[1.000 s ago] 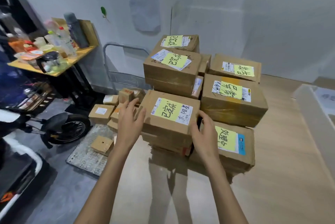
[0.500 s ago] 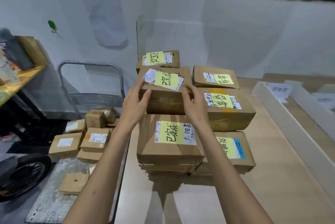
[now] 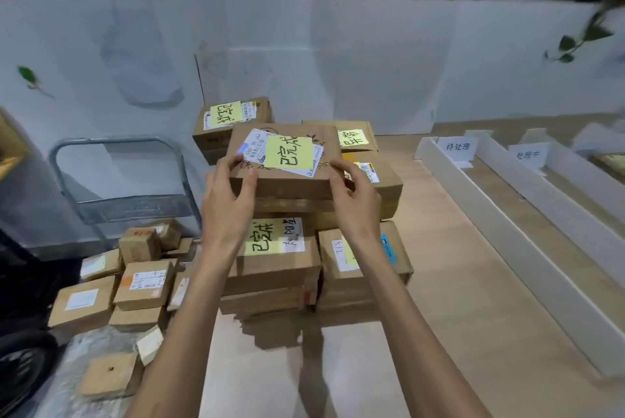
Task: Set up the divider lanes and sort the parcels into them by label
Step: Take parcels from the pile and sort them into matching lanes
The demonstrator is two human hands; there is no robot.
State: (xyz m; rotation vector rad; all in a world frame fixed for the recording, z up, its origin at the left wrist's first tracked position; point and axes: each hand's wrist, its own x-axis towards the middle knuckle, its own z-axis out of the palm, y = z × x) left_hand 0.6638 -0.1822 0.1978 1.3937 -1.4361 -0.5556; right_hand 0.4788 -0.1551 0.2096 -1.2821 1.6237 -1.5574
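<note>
A person's left hand (image 3: 230, 204) and right hand (image 3: 355, 204) clasp the top parcel (image 3: 287, 177) by its ends, long axis crosswise, divider lanes (image 3: 507, 248) to the right.

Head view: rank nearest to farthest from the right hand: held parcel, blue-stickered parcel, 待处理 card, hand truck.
1. Held parcel: gripped by the right hand.
2. Blue-stickered parcel: just below it.
3. 待处理 card: right, farther back.
4. Hand truck: far left.

Bare counter (image 3: 449, 309) is left open between the parcel stack (image 3: 280, 268) and the white dividers (image 3: 507, 238). Passage leftward is blocked by the stack; behind it, by the wall (image 3: 372, 62).
</note>
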